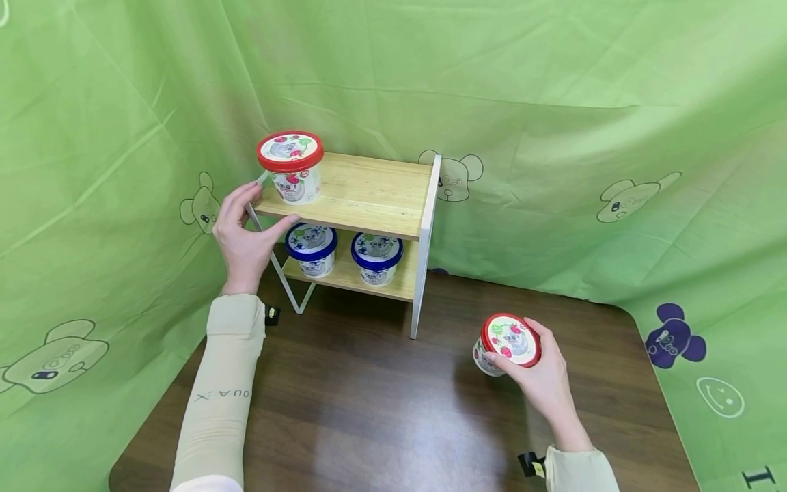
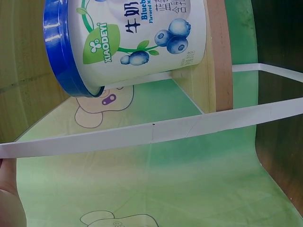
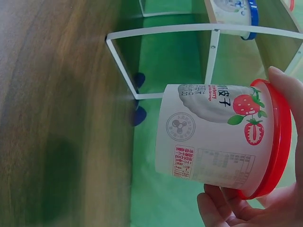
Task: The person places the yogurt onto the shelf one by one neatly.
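In the head view my left hand (image 1: 238, 236) is at the left front corner of a two-tier shelf (image 1: 375, 195), thumb stretched along the upper board's front edge, fingertips at the left side. A tub with a red lid (image 1: 292, 154) stands on that board, close beside these fingers. Two blue-lidded tubs, one left (image 1: 311, 249) and one right (image 1: 377, 260), stand on the lower board. My right hand (image 1: 547, 379) grips another red-lidded tub (image 1: 515, 339) by its lid, tilted over the table; strawberries show on its side (image 3: 213, 137) in the right wrist view.
The shelf has a white metal frame (image 1: 424, 253) and stands on a dark wooden table (image 1: 381, 396). Green cloth (image 1: 553, 137) printed with cartoon bears hangs behind and at both sides. The table's right part lies between the shelf and the cloth.
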Action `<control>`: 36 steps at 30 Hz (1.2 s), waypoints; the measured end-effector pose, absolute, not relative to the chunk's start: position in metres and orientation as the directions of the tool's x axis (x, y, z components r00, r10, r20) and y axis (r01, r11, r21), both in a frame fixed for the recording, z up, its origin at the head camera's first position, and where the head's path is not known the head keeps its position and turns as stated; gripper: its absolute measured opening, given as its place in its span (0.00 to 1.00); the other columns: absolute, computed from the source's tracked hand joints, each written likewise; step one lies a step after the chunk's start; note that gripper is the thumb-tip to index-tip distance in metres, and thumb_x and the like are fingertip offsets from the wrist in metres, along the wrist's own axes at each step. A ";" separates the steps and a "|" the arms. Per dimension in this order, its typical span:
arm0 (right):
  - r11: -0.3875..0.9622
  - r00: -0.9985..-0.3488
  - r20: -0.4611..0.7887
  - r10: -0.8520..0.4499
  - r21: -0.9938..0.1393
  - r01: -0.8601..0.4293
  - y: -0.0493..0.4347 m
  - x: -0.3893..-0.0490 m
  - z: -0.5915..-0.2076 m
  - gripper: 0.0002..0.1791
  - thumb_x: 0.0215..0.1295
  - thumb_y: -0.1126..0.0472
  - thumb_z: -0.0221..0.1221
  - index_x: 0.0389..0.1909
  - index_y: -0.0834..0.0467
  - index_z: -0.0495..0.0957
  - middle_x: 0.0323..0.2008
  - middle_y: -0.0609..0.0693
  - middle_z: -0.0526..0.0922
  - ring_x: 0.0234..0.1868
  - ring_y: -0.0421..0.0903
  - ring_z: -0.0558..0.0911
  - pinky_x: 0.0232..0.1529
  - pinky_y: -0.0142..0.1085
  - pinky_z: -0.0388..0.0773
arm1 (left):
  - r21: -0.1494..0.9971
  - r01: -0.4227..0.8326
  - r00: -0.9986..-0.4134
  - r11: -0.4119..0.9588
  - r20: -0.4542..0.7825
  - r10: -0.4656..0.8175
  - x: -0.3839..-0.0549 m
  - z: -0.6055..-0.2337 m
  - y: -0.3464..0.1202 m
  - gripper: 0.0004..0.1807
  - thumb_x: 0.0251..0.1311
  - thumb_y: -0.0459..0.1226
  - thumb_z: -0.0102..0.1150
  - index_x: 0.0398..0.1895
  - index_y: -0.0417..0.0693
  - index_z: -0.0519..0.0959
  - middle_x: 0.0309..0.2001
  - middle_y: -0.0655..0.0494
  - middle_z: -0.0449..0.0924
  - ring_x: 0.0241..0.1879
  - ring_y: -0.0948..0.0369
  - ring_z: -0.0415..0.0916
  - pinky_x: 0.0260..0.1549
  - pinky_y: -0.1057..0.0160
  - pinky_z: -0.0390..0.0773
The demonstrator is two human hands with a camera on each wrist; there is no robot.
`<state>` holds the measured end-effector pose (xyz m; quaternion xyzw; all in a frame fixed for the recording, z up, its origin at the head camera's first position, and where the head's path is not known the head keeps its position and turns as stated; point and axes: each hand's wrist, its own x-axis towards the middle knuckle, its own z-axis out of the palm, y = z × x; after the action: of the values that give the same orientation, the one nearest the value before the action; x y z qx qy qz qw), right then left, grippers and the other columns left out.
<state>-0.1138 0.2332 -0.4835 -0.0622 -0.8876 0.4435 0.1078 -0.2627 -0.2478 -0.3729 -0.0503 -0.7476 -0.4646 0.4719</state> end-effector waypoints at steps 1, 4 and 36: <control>0.599 -0.969 0.140 0.202 -0.800 0.010 0.232 -0.114 -0.483 0.54 0.48 0.45 0.80 0.73 0.54 0.62 0.60 0.56 0.74 0.57 0.52 0.74 0.51 0.40 0.74 | 0.647 0.513 -0.549 0.563 0.752 -0.364 -0.263 -0.373 -0.248 0.39 0.32 0.30 0.88 0.56 0.41 0.83 0.61 0.56 0.79 0.58 0.64 0.74 0.54 0.58 0.78; 0.601 -0.969 0.152 0.193 -0.799 -0.006 0.230 -0.115 -0.482 0.54 0.48 0.45 0.80 0.73 0.54 0.63 0.59 0.55 0.74 0.56 0.51 0.74 0.50 0.38 0.73 | 0.648 0.519 -0.551 0.558 0.752 -0.361 -0.262 -0.372 -0.248 0.39 0.32 0.32 0.88 0.56 0.44 0.84 0.61 0.59 0.79 0.58 0.65 0.74 0.54 0.62 0.78; 0.558 -0.970 0.222 0.100 -0.820 -0.131 0.198 -0.127 -0.460 0.54 0.45 0.46 0.81 0.72 0.51 0.64 0.60 0.51 0.75 0.55 0.46 0.75 0.50 0.33 0.74 | 0.659 0.516 -0.564 0.547 0.742 -0.362 -0.261 -0.372 -0.248 0.39 0.33 0.32 0.88 0.56 0.41 0.83 0.61 0.59 0.79 0.59 0.66 0.73 0.56 0.58 0.78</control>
<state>-0.1266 0.1981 -0.4600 0.0088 -0.8740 0.4702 0.1224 -0.2609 -0.2481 -0.3720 -0.0514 -0.7471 -0.4733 0.4639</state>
